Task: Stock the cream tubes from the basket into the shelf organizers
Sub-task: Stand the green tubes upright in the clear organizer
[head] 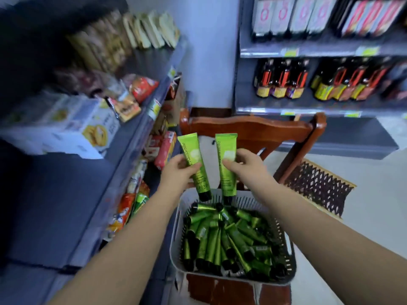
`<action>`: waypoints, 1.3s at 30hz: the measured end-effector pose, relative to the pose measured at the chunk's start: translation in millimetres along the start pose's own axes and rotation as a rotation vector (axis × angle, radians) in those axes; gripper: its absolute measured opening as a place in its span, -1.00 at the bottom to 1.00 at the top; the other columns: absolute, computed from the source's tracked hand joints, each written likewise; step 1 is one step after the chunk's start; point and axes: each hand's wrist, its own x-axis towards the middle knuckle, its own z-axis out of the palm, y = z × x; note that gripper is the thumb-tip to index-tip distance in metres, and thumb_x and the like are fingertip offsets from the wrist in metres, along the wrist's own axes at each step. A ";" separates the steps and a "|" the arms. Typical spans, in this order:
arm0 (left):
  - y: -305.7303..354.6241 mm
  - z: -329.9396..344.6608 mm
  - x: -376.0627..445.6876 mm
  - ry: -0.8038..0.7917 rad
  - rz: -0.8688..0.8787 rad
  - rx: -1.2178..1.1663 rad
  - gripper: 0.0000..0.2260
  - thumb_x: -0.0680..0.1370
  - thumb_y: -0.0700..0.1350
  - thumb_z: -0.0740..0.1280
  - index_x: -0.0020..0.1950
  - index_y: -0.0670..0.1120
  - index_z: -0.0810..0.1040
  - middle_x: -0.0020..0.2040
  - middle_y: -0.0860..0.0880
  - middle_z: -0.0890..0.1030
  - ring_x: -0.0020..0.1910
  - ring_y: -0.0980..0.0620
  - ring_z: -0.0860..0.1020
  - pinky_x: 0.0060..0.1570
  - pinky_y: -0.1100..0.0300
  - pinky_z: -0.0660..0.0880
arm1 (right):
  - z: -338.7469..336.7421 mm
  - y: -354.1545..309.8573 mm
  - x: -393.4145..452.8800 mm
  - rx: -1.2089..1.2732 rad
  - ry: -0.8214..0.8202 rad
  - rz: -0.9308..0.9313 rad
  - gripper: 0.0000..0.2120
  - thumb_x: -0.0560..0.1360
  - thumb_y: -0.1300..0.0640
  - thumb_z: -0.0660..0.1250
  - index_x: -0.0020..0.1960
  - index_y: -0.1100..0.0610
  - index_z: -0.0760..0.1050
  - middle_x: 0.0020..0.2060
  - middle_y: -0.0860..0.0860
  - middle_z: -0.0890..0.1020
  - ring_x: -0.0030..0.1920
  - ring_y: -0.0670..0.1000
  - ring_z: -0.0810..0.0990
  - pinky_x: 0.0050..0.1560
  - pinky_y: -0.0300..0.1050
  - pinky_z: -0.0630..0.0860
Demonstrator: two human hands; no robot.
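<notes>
A grey plastic basket [176, 243] rests on a wooden chair and holds several green cream tubes [222, 236] with black caps, lying in a heap. My left hand [178, 172] grips one green tube [193, 159], cap pointing down, just above the basket's far rim. My right hand [246, 166] holds a second green tube [226, 159] the same way, beside the first. Both tubes are upright with the crimped end on top. No shelf organizers can be made out; the view is blurred.
A wooden chair [253, 128] stands under the basket. On the left runs a grey shelf unit [123, 164] stocked with snack packets and biscuit boxes. At the back right is another shelf [308, 51] with dark bottles. A patterned mat [319, 186] lies on the floor to the right.
</notes>
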 end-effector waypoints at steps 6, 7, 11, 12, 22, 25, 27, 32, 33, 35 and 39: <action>128.5 -41.2 -93.7 0.124 0.268 -0.036 -0.84 0.50 -0.29 0.33 -0.18 -0.04 0.48 -0.23 -0.07 0.53 -0.34 0.08 0.56 -0.38 0.18 0.53 | -16.4 -148.6 -44.6 0.144 -0.077 -0.281 -0.96 0.46 0.18 0.38 -0.11 0.06 0.54 -0.16 0.05 0.62 -0.12 0.00 0.57 0.00 0.00 0.49; 146.9 -47.8 -110.8 0.147 0.313 -0.042 -0.84 0.50 -0.28 0.33 -0.17 -0.03 0.49 -0.23 -0.05 0.55 -0.32 0.07 0.56 -0.39 0.20 0.54 | -17.3 -170.2 -53.4 0.155 -0.097 -0.325 -0.95 0.45 0.17 0.39 -0.14 0.05 0.54 -0.16 0.06 0.62 -0.11 0.02 0.57 0.03 0.04 0.50; 208.2 -72.4 -182.5 0.238 0.478 -0.019 -0.85 0.51 -0.30 0.31 -0.16 -0.06 0.48 -0.36 0.05 0.53 -0.41 0.13 0.54 -0.41 0.23 0.51 | -16.4 -244.7 -91.8 0.255 -0.192 -0.463 -0.96 0.44 0.14 0.39 -0.15 0.08 0.53 -0.19 0.03 0.62 -0.12 0.01 0.57 -0.01 -0.01 0.48; 219.4 -78.6 -199.7 0.274 0.510 -0.016 -0.86 0.51 -0.30 0.32 -0.16 -0.07 0.48 -0.32 0.00 0.50 -0.41 0.11 0.54 -0.38 0.23 0.51 | -15.8 -260.7 -102.8 0.281 -0.224 -0.497 -0.96 0.47 0.17 0.37 -0.15 0.08 0.53 -0.20 0.02 0.61 -0.13 0.00 0.56 -0.03 -0.04 0.46; 273.3 -135.3 -354.1 0.534 0.710 0.048 -0.85 0.50 -0.30 0.32 0.03 -0.12 0.53 -0.18 -0.07 0.56 -0.27 0.00 0.57 -0.16 0.04 0.59 | 17.0 -363.6 -210.1 0.432 -0.576 -0.742 -0.91 0.50 0.21 0.32 -0.12 0.04 0.53 -0.20 -0.09 0.63 -0.20 -0.17 0.59 -0.13 -0.22 0.49; 277.9 -158.4 -395.8 0.599 0.730 0.053 -0.83 0.50 -0.29 0.33 0.08 -0.16 0.53 -0.19 -0.04 0.58 -0.26 -0.01 0.59 -0.07 -0.06 0.58 | 34.7 -383.9 -239.9 0.450 -0.671 -0.783 -0.92 0.50 0.21 0.33 -0.12 0.05 0.53 -0.16 -0.05 0.64 -0.10 -0.07 0.59 0.07 -0.08 0.50; 278.9 -174.5 -421.6 0.643 0.737 0.065 -0.82 0.50 -0.28 0.33 0.10 -0.18 0.52 -0.22 -0.01 0.59 -0.28 0.01 0.59 -0.06 -0.06 0.58 | 50.0 -396.8 -258.6 0.469 -0.727 -0.802 -0.94 0.49 0.20 0.34 -0.12 0.06 0.54 -0.15 -0.05 0.64 -0.06 -0.04 0.59 0.13 -0.02 0.48; 269.7 -218.2 -485.3 0.776 0.741 0.099 -0.86 0.50 -0.29 0.33 0.02 -0.11 0.51 -0.20 0.01 0.58 -0.32 0.11 0.60 -0.17 0.07 0.61 | 97.7 -420.0 -311.7 0.481 -0.871 -0.834 -0.95 0.47 0.19 0.37 -0.13 0.05 0.55 -0.16 -0.05 0.65 -0.06 -0.03 0.59 0.11 -0.01 0.49; 266.3 -228.3 -498.6 0.804 0.742 0.116 -0.86 0.50 -0.29 0.33 0.00 -0.08 0.52 -0.19 0.00 0.58 -0.32 0.13 0.60 -0.19 0.09 0.60 | 108.4 -422.8 -324.3 0.476 -0.900 -0.839 -0.94 0.46 0.19 0.37 -0.13 0.05 0.55 -0.16 -0.05 0.65 -0.06 -0.03 0.60 0.11 0.01 0.50; 258.8 -248.5 -526.3 0.851 0.741 0.135 -0.85 0.50 -0.28 0.34 -0.05 -0.04 0.52 -0.17 0.01 0.58 -0.30 0.16 0.61 -0.20 0.11 0.60 | 131.1 -426.9 -349.6 0.480 -0.966 -0.820 -0.94 0.45 0.20 0.38 -0.14 0.06 0.56 -0.17 -0.04 0.65 -0.06 -0.01 0.61 0.12 0.07 0.52; 241.7 -290.4 -586.6 0.934 0.716 0.145 -0.83 0.50 -0.29 0.34 -0.04 -0.02 0.52 -0.13 -0.01 0.58 -0.22 0.10 0.60 -0.12 0.02 0.60 | 176.5 -435.3 -401.1 0.503 -1.116 -0.737 -0.94 0.45 0.22 0.38 -0.12 0.08 0.57 -0.20 -0.03 0.65 -0.12 -0.02 0.62 0.08 0.05 0.56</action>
